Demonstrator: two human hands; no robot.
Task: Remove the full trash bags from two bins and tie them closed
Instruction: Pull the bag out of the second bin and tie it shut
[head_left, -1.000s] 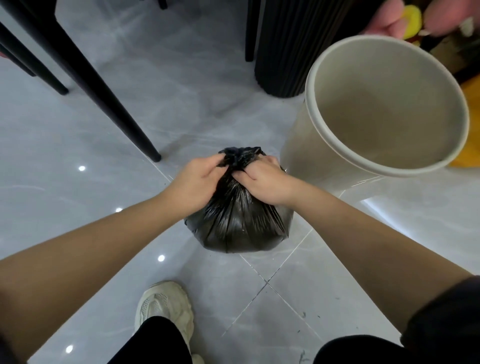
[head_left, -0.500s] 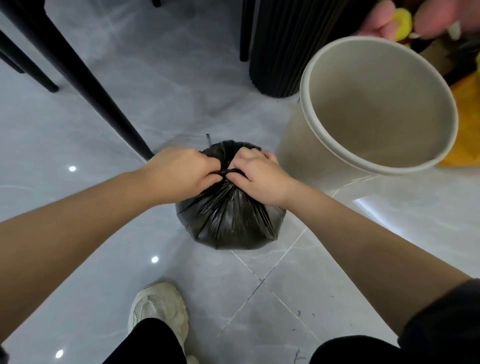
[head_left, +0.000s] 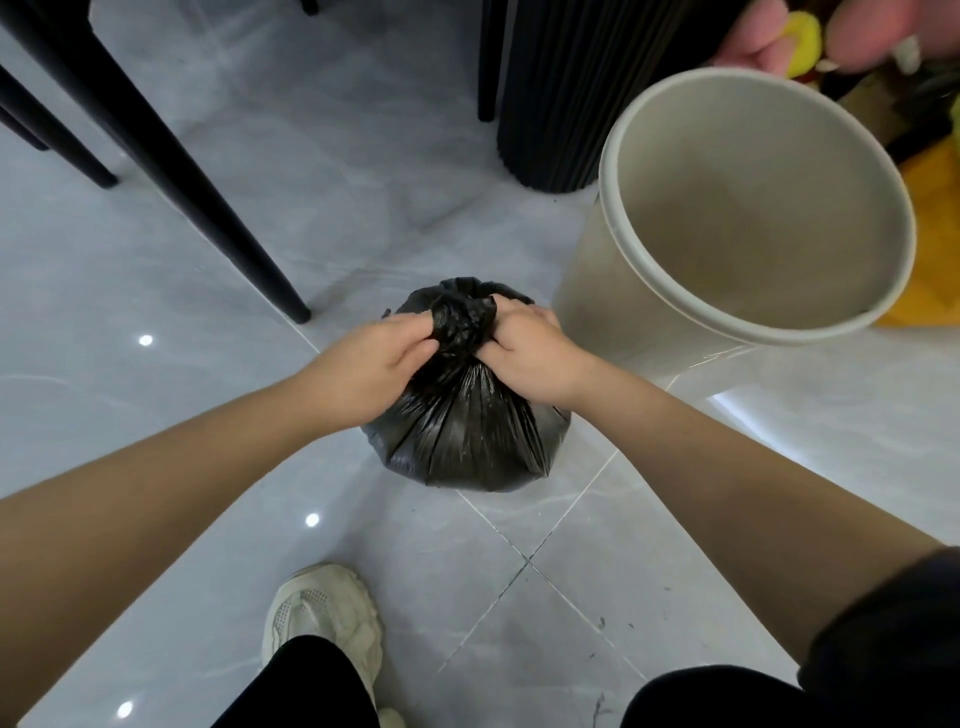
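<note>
Shifted since half a second ago: both fists, then clenched tight around a thin cinched neck, now pinching a bunched wad of plastic that stands up between them — more loose film gathered on top than before. Left hand closed on the near-left side of the wad, thumb and forefinger pressed into it, remaining fingers curled under against the plastic. Right hand closed on the opposite side, fingertips dug into the same knot, knuckles turned upward. Black trash bag sitting on the floor directly beneath both hands, full and rounded, its pleats running up into the gathered top; whether the knot is finished cannot be told. Beige bin just beyond and to the outside of the right hand, upright, liner out, inside bare, close beside the bag but contact not clear. Black ribbed cylinder farther off beyond the right hand, behind the bin. Black chair legs slanting down well beyond the left hand. White sneaker on the tiles nearer the body than the left hand — black trouser leg above it.
</note>
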